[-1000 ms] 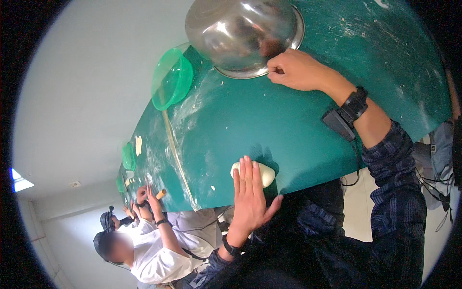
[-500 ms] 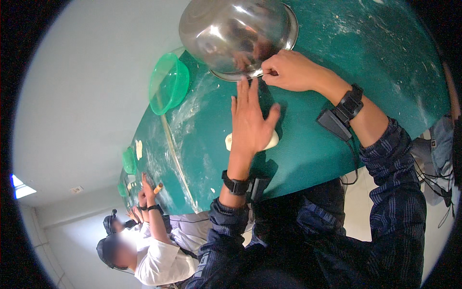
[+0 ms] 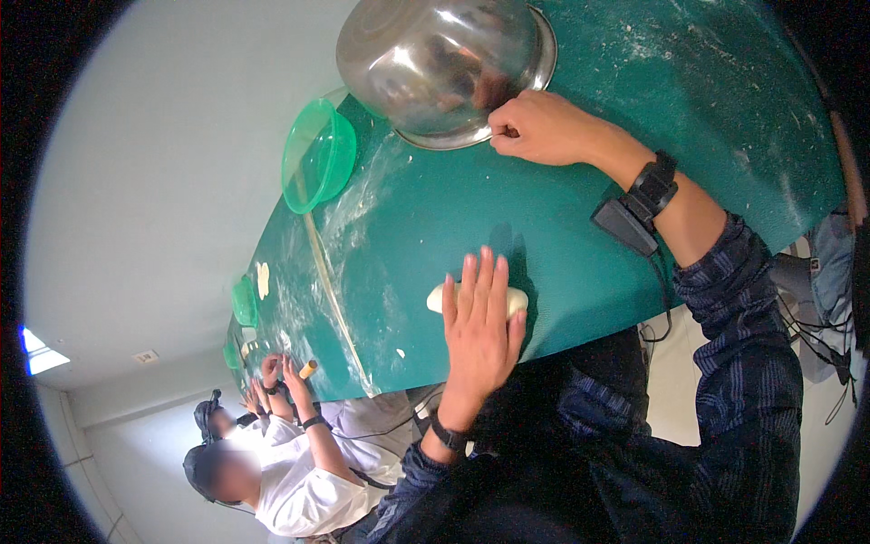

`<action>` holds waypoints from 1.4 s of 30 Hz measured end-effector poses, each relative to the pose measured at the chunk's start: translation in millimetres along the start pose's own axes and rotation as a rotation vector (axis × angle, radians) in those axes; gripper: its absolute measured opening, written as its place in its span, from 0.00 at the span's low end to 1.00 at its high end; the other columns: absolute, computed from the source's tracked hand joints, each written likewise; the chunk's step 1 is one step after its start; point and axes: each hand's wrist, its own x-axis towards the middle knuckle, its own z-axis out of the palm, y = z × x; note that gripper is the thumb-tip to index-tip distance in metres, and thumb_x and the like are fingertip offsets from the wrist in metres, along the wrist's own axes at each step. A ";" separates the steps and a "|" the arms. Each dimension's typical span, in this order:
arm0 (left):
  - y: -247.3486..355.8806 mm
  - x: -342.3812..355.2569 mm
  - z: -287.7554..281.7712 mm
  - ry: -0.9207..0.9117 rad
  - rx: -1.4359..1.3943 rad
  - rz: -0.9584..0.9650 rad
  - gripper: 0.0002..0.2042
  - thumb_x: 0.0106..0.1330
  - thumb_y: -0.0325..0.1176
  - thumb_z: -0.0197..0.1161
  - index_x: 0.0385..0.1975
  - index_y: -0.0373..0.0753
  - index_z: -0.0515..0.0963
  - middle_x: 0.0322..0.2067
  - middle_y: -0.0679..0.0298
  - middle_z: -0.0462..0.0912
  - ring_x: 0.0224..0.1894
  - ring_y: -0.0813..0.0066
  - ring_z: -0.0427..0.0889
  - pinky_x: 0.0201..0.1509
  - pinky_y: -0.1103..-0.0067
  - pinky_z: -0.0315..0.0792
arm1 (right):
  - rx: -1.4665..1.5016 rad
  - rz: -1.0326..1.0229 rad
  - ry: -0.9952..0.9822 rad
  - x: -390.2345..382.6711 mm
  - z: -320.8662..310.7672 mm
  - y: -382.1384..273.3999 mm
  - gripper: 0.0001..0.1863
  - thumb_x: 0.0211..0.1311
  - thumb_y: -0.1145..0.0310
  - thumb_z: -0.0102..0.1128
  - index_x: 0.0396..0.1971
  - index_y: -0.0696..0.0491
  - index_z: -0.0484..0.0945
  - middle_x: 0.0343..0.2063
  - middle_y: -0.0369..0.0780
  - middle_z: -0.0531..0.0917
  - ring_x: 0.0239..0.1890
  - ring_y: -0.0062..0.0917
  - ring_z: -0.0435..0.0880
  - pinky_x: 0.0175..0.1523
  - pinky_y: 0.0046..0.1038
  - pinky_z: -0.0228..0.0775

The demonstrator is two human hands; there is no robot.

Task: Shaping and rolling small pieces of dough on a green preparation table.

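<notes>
Dough (image 3: pixel 436 298) under flat left hand (image 3: pixel 482 334); right hand (image 3: pixel 546 128) curled at upturned metal bowl (image 3: pixel 435 68).

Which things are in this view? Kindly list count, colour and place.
Table: 1, green, centre
Metal bowl: 1, silver, top centre
Bowls: 3, green, table's left
Dough: 1, cream, lower centre
Powder: patches, white, on table
Strip: 1, yellowish, left
Flat piece: 1, cream, left
Cylinder: 1, tan, lower left
Co-workers: at least 2, dark caps, lower left
Floor: 1, pale, lower right
Cables: several, black, right
Wrist devices: 2, black, person's wrists
Sleeves: 2, dark, forearms
Left hand: 1, bare, on dough
Right hand: 1, bare, at metal bowl's rim
</notes>
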 end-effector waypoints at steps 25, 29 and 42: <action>-38.0 122.2 12.4 0.151 -0.221 -0.017 0.42 0.79 0.60 0.46 0.81 0.30 0.53 0.82 0.45 0.55 0.85 0.46 0.47 0.84 0.44 0.32 | -0.008 0.042 -0.014 -1.6 1.1 -5.0 0.13 0.63 0.60 0.63 0.29 0.55 0.85 0.26 0.46 0.87 0.31 0.47 0.87 0.40 0.48 0.77; -49.2 130.7 20.1 0.705 -0.167 -0.234 0.35 0.85 0.57 0.34 0.78 0.34 0.62 0.81 0.47 0.57 0.84 0.48 0.51 0.85 0.48 0.39 | -0.009 0.031 -0.013 -0.1 -0.4 -6.0 0.13 0.64 0.60 0.63 0.29 0.55 0.85 0.26 0.46 0.88 0.32 0.47 0.87 0.41 0.48 0.77; -25.6 -17.2 3.6 0.117 -0.001 -0.079 0.41 0.81 0.57 0.45 0.81 0.27 0.51 0.81 0.37 0.52 0.85 0.39 0.47 0.85 0.45 0.35 | -0.020 0.041 -0.047 1.3 -4.9 -5.5 0.14 0.62 0.59 0.62 0.28 0.55 0.86 0.28 0.49 0.88 0.34 0.49 0.88 0.42 0.49 0.80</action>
